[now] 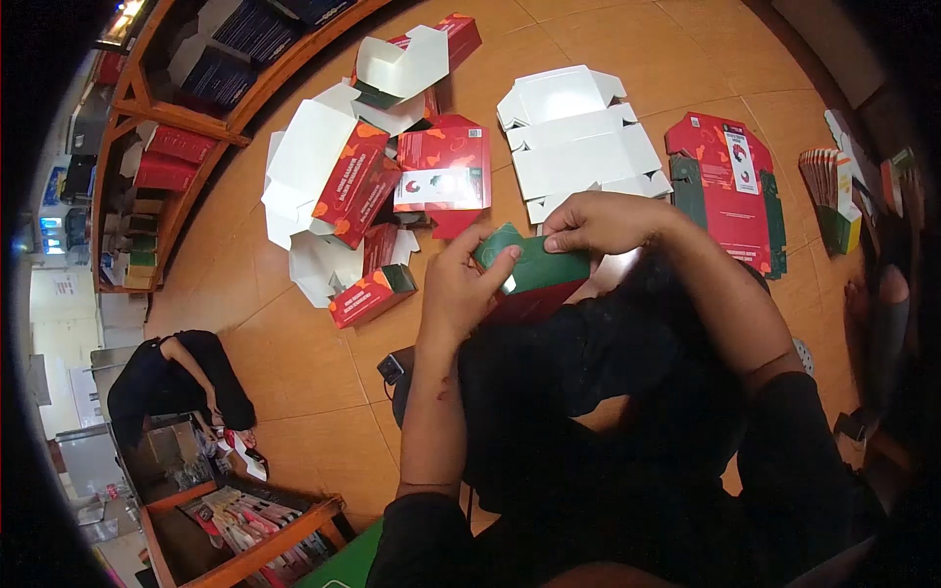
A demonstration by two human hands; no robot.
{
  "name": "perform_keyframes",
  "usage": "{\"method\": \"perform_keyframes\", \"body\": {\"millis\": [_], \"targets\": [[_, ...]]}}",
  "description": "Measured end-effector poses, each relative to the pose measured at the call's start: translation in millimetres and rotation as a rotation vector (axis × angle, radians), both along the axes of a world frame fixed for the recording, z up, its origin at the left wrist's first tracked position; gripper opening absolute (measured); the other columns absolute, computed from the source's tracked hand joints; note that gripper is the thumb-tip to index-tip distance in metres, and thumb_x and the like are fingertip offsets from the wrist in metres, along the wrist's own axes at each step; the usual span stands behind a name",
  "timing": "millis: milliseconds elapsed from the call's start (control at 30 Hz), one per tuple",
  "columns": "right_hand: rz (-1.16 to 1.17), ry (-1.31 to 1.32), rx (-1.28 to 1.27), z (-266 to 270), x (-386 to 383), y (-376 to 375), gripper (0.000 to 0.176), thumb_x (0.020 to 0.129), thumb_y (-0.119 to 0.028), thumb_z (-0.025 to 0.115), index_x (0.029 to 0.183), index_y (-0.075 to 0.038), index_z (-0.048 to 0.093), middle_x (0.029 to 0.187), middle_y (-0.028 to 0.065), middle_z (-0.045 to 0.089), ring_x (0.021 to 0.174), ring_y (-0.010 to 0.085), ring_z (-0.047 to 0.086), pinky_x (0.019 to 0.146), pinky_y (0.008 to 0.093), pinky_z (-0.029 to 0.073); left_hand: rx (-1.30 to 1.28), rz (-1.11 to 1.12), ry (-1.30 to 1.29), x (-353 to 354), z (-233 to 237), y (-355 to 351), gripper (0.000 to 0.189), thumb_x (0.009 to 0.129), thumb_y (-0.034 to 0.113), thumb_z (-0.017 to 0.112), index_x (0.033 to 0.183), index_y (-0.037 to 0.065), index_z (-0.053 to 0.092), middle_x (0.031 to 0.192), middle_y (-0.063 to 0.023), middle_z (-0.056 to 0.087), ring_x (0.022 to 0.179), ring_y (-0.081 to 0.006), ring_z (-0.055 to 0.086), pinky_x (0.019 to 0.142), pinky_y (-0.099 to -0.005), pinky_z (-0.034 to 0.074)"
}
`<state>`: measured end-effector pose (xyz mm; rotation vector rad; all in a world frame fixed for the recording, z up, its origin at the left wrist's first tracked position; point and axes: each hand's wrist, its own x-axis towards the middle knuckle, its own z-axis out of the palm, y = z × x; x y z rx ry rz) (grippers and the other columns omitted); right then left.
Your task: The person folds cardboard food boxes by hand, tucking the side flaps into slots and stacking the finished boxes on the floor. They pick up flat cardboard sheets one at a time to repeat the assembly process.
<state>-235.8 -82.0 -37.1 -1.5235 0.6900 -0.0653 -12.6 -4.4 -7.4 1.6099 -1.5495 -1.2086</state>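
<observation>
In front of my lap I hold a red and green cardboard box, its green end facing up. My left hand closes round its left side, thumb on the green panel. My right hand pinches the far edge of that panel with thumb and fingers. The lower part of the box is hidden behind my hands and dark clothing. Beyond it, a flat white unfolded carton lies on the floor, and to the right a flat red and green carton shows its printed side.
Several part-folded red and white boxes lie piled at the left on the tiled floor. Wooden shelves with boxes stand farther left. Another person bends over at lower left, near a wooden rack. Folded cartons stand at far right.
</observation>
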Motion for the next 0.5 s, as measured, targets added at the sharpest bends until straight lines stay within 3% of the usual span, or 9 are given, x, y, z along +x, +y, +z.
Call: {"method": "perform_keyframes", "body": {"millis": [33,167,233,367,433,500], "targets": [[-0.002,0.031,-0.027,2.4,0.8,0.5,0.033,0.101,-0.029,0.052,0.09,0.0,0.063,0.072,0.0013,0.059,0.065,0.0099,0.058,0.061,0.0265,0.052,-0.146,0.034,-0.151,-2.9,-1.9,1.1,0.019,0.086,0.012,0.071,0.096,-0.003,0.066,0.081,-0.0059,0.066,0.062,-0.0094,0.06,0.057,-0.0223,0.047],[-0.017,0.068,-0.064,11.4,1.0,0.8,0.03,0.1,-0.027,0.053,0.091,0.001,0.063,0.071,0.0036,0.059,0.066,0.0115,0.058,0.062,0.03,0.05,-0.122,0.186,-0.071,-0.9,-11.0,-1.7,0.026,0.084,0.015,0.073,0.102,-0.002,0.069,0.083,-0.0058,0.068,0.066,-0.0094,0.059,0.061,-0.0228,0.047],[0.004,0.032,-0.146,1.4,2.5,1.5,0.029,0.099,-0.025,0.054,0.092,0.001,0.063,0.071,0.0051,0.059,0.066,0.0126,0.058,0.063,0.0318,0.049,-0.258,0.027,-0.069,0.6,-18.5,-3.0,0.033,0.083,0.019,0.074,0.11,0.0,0.068,0.086,-0.0068,0.07,0.066,-0.0101,0.059,0.063,-0.0243,0.048],[0.053,-0.068,-0.334,-5.1,5.5,7.4,0.026,0.097,-0.024,0.056,0.094,0.001,0.064,0.073,0.0106,0.062,0.069,0.0162,0.06,0.065,0.0355,0.046,-0.198,-0.158,-0.241,-4.5,-1.9,4.3,0.033,0.085,0.022,0.073,0.111,0.002,0.069,0.085,-0.0072,0.07,0.066,-0.0096,0.06,0.063,-0.0246,0.048],[0.055,-0.091,-0.349,-3.1,5.2,7.4,0.025,0.096,-0.023,0.057,0.094,0.0,0.065,0.074,0.0119,0.063,0.07,0.017,0.06,0.065,0.0355,0.046,-0.165,-0.152,-0.163,-5.3,-6.9,6.5,0.027,0.085,0.03,0.071,0.1,0.007,0.071,0.071,-0.0107,0.066,0.06,-0.0191,0.062,0.06,-0.0307,0.048],[0.059,-0.11,-0.368,4.9,4.2,6.4,0.023,0.095,-0.022,0.058,0.095,0.0,0.065,0.076,0.0131,0.064,0.071,0.0178,0.06,0.065,0.0356,0.046,-0.065,-0.152,-0.133,1.5,-7.9,3.9,0.026,0.086,0.03,0.071,0.095,0.005,0.07,0.069,-0.0092,0.065,0.059,-0.0171,0.062,0.057,-0.0301,0.047]]}}
